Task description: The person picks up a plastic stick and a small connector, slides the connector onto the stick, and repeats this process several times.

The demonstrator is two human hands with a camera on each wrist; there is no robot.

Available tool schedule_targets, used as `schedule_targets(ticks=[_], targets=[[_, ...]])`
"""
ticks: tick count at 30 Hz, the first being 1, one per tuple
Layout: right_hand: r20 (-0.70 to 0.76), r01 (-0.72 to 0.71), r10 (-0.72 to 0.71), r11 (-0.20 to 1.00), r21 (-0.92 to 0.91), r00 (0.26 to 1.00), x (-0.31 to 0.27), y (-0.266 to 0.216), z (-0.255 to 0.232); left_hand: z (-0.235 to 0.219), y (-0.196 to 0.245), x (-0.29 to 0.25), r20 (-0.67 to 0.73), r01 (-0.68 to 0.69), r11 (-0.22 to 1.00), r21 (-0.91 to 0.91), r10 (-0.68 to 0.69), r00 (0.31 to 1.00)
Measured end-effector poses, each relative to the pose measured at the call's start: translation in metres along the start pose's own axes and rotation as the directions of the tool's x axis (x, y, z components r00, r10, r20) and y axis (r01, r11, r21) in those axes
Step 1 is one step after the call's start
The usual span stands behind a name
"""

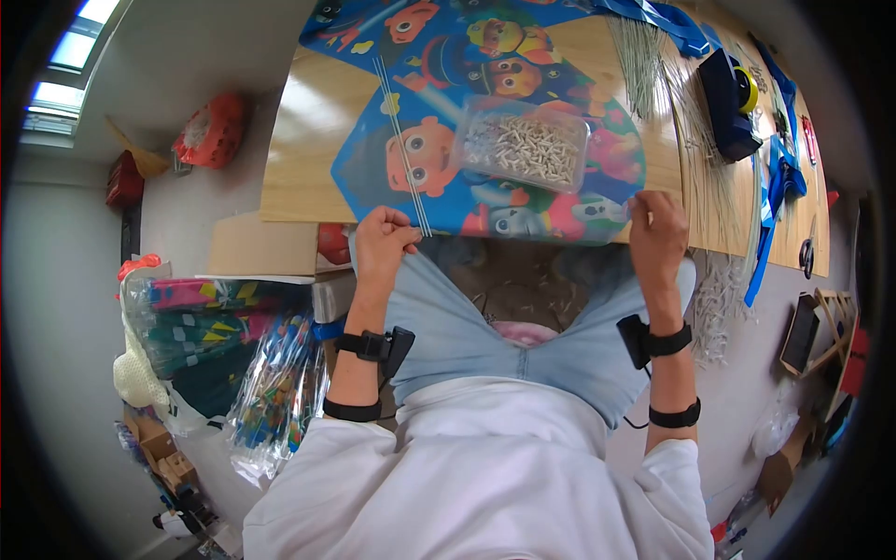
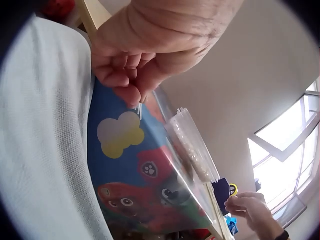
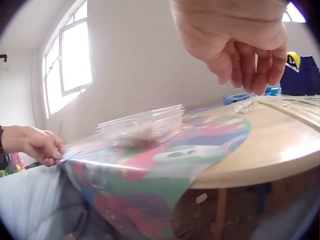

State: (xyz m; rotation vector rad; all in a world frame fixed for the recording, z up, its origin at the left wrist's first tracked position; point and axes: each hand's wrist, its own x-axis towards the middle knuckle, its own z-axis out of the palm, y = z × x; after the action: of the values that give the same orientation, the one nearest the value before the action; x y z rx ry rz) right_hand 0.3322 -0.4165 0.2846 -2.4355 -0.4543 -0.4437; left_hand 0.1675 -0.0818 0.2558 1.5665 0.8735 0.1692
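My left hand is at the table's front edge, thumb and fingers pinching the near ends of a few thin white sticks. The sticks stretch away across a cartoon-printed sheet. In the left wrist view, short lengths of the sticks poke out below the fingertips. My right hand hovers by the sheet's right end, its fingers hanging loosely bent with nothing between them, as the right wrist view shows. Between the hands and farther back stands a clear plastic tub of small white pieces.
Long thin strands lie along the table's right side, beside a dark blue tape dispenser with yellow tape. Blue ribbon and black scissors are farther right. A cardboard box and plastic-wrapped packets sit at left.
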Motion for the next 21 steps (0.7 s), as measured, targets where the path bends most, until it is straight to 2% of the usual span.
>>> schedule_targets(ticks=[1,4,9,13,21], targets=[[0.008,0.014,-0.014,1.000,0.027,1.000,-0.005,-0.010,0.001,-0.001,0.000,0.001,0.010,0.014,0.999,-0.046,-0.014,1.000],[0.038,0.033,-0.036,0.996,0.079,0.999,-0.016,-0.024,0.003,-0.001,0.001,0.001,-0.019,-0.005,0.999,0.040,0.005,1.000],[0.085,0.067,-0.080,0.987,0.146,0.993,-0.029,-0.040,0.007,0.015,0.003,-0.006,-0.048,0.014,0.998,0.057,-0.011,0.999],[0.103,0.052,-0.068,0.987,0.154,0.992,-0.039,-0.044,0.008,0.007,-0.005,-0.004,-0.006,0.009,0.998,-0.064,-0.010,1.000],[0.133,0.002,-0.025,0.984,0.176,0.991,-0.046,-0.047,0.005,0.003,0.001,0.002,-0.037,-0.063,0.998,-0.016,0.063,0.997]])
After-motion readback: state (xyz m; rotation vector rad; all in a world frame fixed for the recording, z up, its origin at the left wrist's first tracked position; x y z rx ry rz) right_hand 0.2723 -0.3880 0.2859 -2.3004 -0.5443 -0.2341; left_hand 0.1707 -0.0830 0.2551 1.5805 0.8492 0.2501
